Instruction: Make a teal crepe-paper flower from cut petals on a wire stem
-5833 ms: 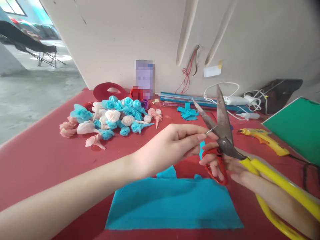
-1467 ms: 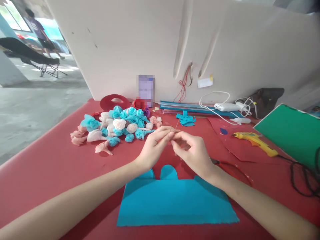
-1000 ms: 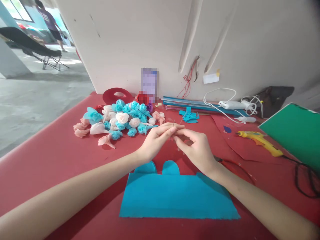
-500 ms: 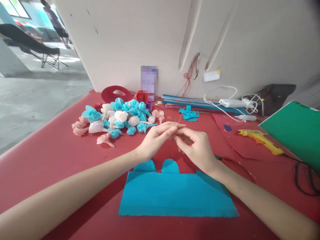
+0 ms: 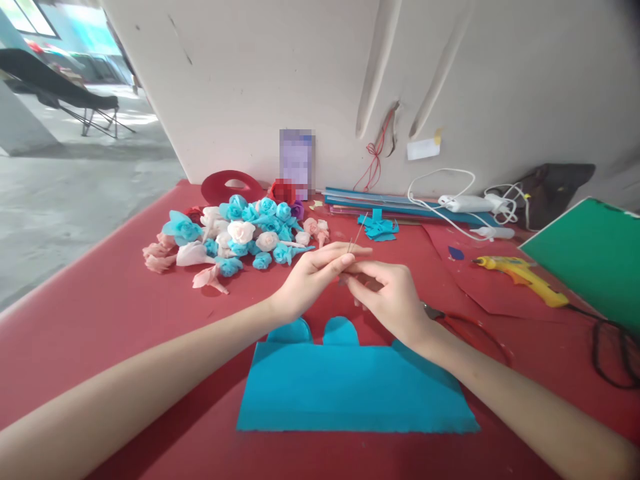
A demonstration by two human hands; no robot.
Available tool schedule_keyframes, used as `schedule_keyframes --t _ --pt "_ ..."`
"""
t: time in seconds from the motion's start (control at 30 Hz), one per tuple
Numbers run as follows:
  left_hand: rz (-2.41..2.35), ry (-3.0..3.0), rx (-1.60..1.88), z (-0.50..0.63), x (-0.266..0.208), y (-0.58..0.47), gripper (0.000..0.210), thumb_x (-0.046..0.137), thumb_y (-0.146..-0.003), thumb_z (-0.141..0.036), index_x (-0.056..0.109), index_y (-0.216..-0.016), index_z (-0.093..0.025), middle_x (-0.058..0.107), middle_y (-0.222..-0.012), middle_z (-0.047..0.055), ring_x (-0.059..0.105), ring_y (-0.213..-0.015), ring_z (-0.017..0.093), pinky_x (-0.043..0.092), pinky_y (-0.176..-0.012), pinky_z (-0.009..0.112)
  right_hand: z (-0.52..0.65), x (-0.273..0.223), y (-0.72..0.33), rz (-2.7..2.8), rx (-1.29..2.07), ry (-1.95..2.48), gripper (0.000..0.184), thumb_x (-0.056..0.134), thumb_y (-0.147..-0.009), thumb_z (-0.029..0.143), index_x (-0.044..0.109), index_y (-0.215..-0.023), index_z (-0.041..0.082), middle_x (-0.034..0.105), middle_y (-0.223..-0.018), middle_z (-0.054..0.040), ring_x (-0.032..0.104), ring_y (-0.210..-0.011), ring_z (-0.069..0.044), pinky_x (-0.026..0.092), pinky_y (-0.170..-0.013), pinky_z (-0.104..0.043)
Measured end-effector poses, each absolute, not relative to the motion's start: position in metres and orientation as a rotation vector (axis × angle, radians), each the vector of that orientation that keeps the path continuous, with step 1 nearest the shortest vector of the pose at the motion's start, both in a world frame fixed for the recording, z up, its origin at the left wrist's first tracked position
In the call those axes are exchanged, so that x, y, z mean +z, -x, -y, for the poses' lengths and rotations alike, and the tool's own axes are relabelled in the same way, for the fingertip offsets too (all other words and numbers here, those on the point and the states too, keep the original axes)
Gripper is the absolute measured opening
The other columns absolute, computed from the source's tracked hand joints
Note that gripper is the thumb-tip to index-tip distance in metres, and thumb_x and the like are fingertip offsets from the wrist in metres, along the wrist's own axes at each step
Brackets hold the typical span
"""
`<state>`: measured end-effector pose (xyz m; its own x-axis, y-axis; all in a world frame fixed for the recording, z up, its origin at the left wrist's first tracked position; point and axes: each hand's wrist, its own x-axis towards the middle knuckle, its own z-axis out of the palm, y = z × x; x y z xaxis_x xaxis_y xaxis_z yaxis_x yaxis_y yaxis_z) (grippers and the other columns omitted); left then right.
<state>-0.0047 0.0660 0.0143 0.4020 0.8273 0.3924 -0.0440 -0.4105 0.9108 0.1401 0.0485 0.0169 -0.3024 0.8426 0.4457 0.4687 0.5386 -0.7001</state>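
My left hand (image 5: pixel 307 277) is closed in a pinch, with a thin wire (image 5: pixel 361 229) standing up slantwise at its fingertips. A second thin strand seems to rise beside it. My right hand (image 5: pixel 390 293) meets the left fingertips with its thumb and fingers drawn together; what lies between them is hidden. Below both hands a blue sheet of crepe paper (image 5: pixel 357 390) lies on the red table (image 5: pixel 165 393). Rounded blue paper pieces (image 5: pixel 341 332) stick out past its far edge. Pliers (image 5: pixel 465 323) with red handles lie partly behind my right wrist.
Paper roses (image 5: pixel 243 232) in blue, white and pink are heaped at the back left. Blue paper scraps (image 5: pixel 379 227) lie beyond my hands. To the right are a yellow glue gun (image 5: pixel 530 279), a green board (image 5: pixel 590 260) and a white power strip (image 5: pixel 465 204).
My right hand has shifted slightly left against the left fingertips, and more of the pliers shows. The left hand stays almost still. A person in the background has passed mostly behind the wall.
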Motion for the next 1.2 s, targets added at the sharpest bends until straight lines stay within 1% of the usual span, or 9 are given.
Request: schedule_keyframes --t 0.27,0.47,0.6,0.77,0.83,0.97,1.03,1.13,1.2 --pt "-0.692 -1.764 1.157 -0.069 0.01 0.007 0.027 0.043 -0.089 -0.024 0.063 -0.106 -0.02 0.061 -0.114 0.004 0.053 -0.106 0.016 0.04 -0.092 0.025 -0.049 0.016 -0.139 1.977 0.659 1.04 0.018 0.05 -0.081 0.02 0.067 -0.078 0.015 0.055 -0.048 0.0018 0.051 -0.043 -0.01 0.041 -0.049 -0.021" --pt "-0.701 -1.776 1.126 -0.068 0.012 0.005 0.027 0.044 -0.088 -0.024 0.064 -0.105 -0.018 0.062 -0.11 0.005 0.055 -0.103 0.016 0.042 -0.089 0.025 -0.047 0.016 -0.138 1.922 0.716 1.052 0.022 0.05 -0.079 0.018 0.059 -0.06 0.014 0.052 -0.046 0.0013 0.049 -0.043 -0.01 0.038 -0.046 -0.021" --pt "-0.696 -1.773 1.099 -0.062 0.021 0.003 0.027 0.042 -0.088 -0.024 0.065 -0.101 -0.016 0.063 -0.107 0.006 0.057 -0.1 0.017 0.044 -0.087 0.026 -0.042 0.017 -0.138 1.834 0.84 1.063 0.022 0.048 -0.081 0.023 0.059 -0.064 0.014 0.051 -0.047 0.0019 0.047 -0.042 -0.009 0.038 -0.043 -0.02" --pt "-0.697 -1.637 1.042 -0.051 0.039 -0.002 0.026 0.04 -0.089 -0.026 0.064 -0.094 -0.016 0.066 -0.081 0.003 0.062 -0.067 0.013 0.05 -0.066 0.025 -0.032 0.035 -0.139 1.84 1.006 1.085 0.03 0.045 -0.085 0.034 0.06 -0.067 0.015 0.051 -0.046 0.0026 0.049 -0.043 -0.008 0.041 -0.045 -0.019" --pt "-0.695 -1.51 1.088 -0.048 0.044 -0.004 0.025 0.041 -0.089 -0.026 0.063 -0.084 -0.015 0.066 -0.075 0.002 0.062 -0.064 0.012 0.049 -0.066 0.023 -0.027 0.042 -0.147 1.895 1.053 1.116 0.027 0.048 -0.084 0.035 0.061 -0.07 0.016 0.053 -0.049 0.0026 0.049 -0.044 -0.008 0.04 -0.043 -0.018" --pt "-0.552 -1.244 1.076 -0.043 0.045 -0.007 0.025 0.038 -0.09 -0.026 0.055 -0.075 -0.016 0.064 -0.069 0.0 0.061 -0.061 0.011 0.048 -0.064 0.023 -0.016 0.04 -0.193 2.099 0.791 1.42 0.014 0.05 -0.081 0.027 0.063 -0.083 0.021 0.063 -0.068 0.0012 0.056 -0.058 -0.011 0.045 -0.056 -0.021" --pt "-0.497 -1.187 1.032 -0.041 0.043 -0.009 0.025 0.034 -0.091 -0.026 0.052 -0.077 -0.017 0.061 -0.067 -0.001 0.059 -0.058 0.01 0.047 -0.061 0.023 -0.011 0.029 -0.227 2.165 0.483 1.658 0.019 0.047 -0.081 0.031 0.06 -0.091 0.022 0.064 -0.08 -0.0016 0.059 -0.066 -0.014 0.046 -0.06 -0.024" --pt "-0.524 -1.253 1.117 -0.043 0.036 -0.013 0.025 0.033 -0.092 -0.026 0.051 -0.077 -0.017 0.054 -0.065 -0.001 0.052 -0.061 0.009 0.041 -0.062 0.021 -0.003 0.007 -0.276 2.169 0.43 1.771 0.027 0.045 -0.077 0.034 0.057 -0.094 0.017 0.061 -0.077 -0.0065 0.059 -0.064 -0.017 0.048 -0.057 -0.028" --pt "-0.573 -1.329 1.213 -0.05 0.027 -0.014 0.024 0.035 -0.091 -0.028 0.052 -0.078 -0.017 0.047 -0.062 -0.003 0.043 -0.06 0.008 0.035 -0.06 0.02 0.002 -0.006 -0.296 2.167 0.414 1.794 0.034 0.046 -0.073 0.033 0.056 -0.101 0.015 0.061 -0.086 -0.01 0.061 -0.073 -0.02 0.05 -0.065 -0.032"
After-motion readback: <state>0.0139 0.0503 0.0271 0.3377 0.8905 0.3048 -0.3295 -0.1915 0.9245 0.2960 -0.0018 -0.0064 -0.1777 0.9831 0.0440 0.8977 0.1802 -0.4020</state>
